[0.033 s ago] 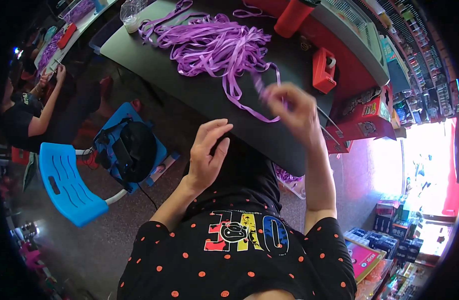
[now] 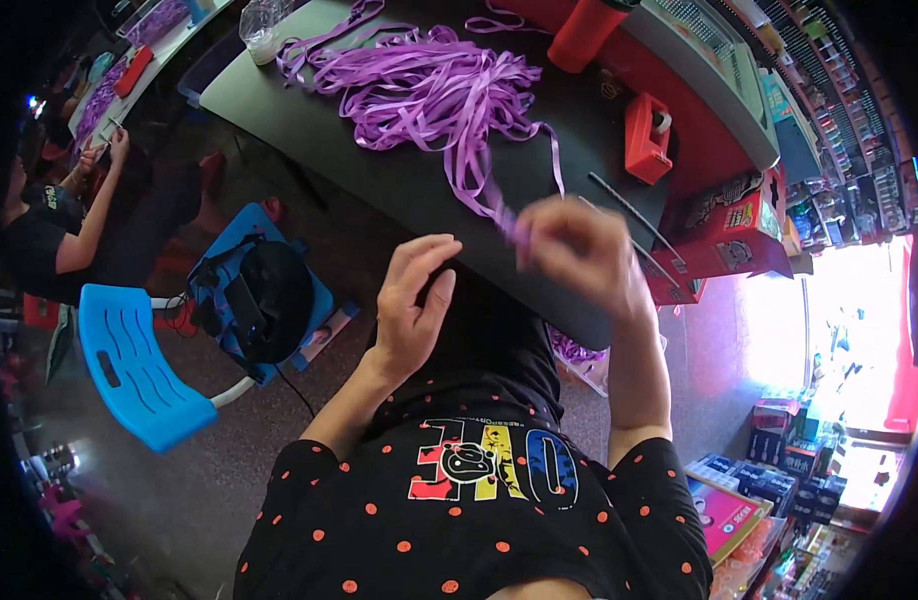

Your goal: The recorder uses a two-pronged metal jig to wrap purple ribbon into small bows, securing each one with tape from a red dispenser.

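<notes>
A large tangled heap of purple ribbon (image 2: 434, 85) lies on the dark table (image 2: 309, 140) in front of me. One strand comes off the heap to my right hand (image 2: 574, 250), which is above the table's near edge. Its fingers are closed on the ribbon and somewhat smeared by motion. My left hand (image 2: 412, 305) is raised just short of the table edge, fingers stretched out and thumb apart, with nothing in it. Beside my right hand, a thin dark rod (image 2: 624, 205) lies toward the table's right side.
A red tape dispenser (image 2: 647, 140) and a red cylinder (image 2: 589, 35) stand at the right back, a clear cup (image 2: 262, 40) at far left. A blue chair (image 2: 139, 370) holds a black bag-like object (image 2: 269, 305). Another person (image 2: 69, 220) sits working at the left.
My right hand has shifted slightly toward me and left, drawing the ribbon strand with it. More of the dark rod shows. My left hand has barely moved.
</notes>
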The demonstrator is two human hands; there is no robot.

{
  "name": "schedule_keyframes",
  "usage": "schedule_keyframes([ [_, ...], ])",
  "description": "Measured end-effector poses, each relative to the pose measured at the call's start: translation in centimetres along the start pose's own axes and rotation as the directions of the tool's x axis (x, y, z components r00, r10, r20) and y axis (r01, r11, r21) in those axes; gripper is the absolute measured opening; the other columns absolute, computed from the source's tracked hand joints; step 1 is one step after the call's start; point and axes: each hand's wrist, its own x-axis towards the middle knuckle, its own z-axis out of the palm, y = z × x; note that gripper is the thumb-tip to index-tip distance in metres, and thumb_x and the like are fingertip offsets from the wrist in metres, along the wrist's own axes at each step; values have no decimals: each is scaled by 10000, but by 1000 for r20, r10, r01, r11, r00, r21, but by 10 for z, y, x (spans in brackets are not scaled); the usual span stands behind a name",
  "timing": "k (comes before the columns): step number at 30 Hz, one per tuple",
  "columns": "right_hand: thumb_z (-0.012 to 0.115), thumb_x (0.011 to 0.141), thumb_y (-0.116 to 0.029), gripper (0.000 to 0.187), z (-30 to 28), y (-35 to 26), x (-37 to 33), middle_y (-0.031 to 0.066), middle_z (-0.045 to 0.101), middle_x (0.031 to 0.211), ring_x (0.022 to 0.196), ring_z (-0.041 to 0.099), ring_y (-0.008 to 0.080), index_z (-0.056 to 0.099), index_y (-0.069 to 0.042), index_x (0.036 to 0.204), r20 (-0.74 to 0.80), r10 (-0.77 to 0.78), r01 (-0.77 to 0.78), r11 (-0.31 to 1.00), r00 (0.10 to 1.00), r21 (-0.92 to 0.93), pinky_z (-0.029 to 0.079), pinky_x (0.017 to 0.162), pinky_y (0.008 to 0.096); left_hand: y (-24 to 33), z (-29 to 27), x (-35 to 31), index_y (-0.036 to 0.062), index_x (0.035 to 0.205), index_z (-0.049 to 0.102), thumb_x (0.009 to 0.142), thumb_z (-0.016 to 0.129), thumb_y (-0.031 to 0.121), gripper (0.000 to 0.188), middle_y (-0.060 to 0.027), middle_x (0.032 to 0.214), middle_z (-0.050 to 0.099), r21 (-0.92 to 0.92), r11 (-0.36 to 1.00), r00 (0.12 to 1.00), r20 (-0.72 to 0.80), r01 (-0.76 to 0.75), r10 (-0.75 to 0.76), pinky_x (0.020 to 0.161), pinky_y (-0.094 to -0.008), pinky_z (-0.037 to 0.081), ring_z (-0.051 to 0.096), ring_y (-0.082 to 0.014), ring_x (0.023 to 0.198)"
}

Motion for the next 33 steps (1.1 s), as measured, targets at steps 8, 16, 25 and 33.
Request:
schedule_keyframes([
  [8, 691, 743, 4, 104, -16, -12, -126, 85, 663, 859, 706, 628, 137, 657, 19, 839, 138, 69, -108, 948, 988, 298, 467, 581, 245, 42, 40, 10, 1, 1201, 545, 898, 511, 83, 315, -135, 1195, 573, -419, 897, 813, 566, 139, 137, 928, -331, 425, 539, -240, 1125],
  [16, 629, 761, 51, 91, -67, -1, -183, 95, 627, 835, 766, 624, 154, 603, 34, 847, -374, 190, -11, 902, 908, 432, 483, 690, 253, 63, 139, 16, -31, 1021, 598, 967, 460, 322, 382, -81, 870, 616, -245, 331, 260, 966, 911, 0, 790, -305, 475, 595, -160, 812],
  [25, 623, 800, -8, 151, -108, 26, -255, 52, 635, 848, 783, 603, 102, 606, 36, 944, -589, 319, -126, 930, 743, 344, 477, 690, 225, 70, 230, 37, 12, 943, 605, 906, 587, 166, 159, -14, 868, 612, -9, 517, 48, 997, 856, -62, 789, -235, 449, 562, -87, 831],
  [33, 607, 888, -118, 191, -137, 67, -274, 30, 647, 795, 766, 595, 97, 640, 24, 1012, -667, 430, -322, 902, 609, 288, 474, 694, 232, 71, 311, 73, 25, 931, 567, 914, 533, 197, 176, -32, 822, 618, -24, 669, 6, 1000, 743, 29, 798, -256, 457, 584, -102, 787],
])
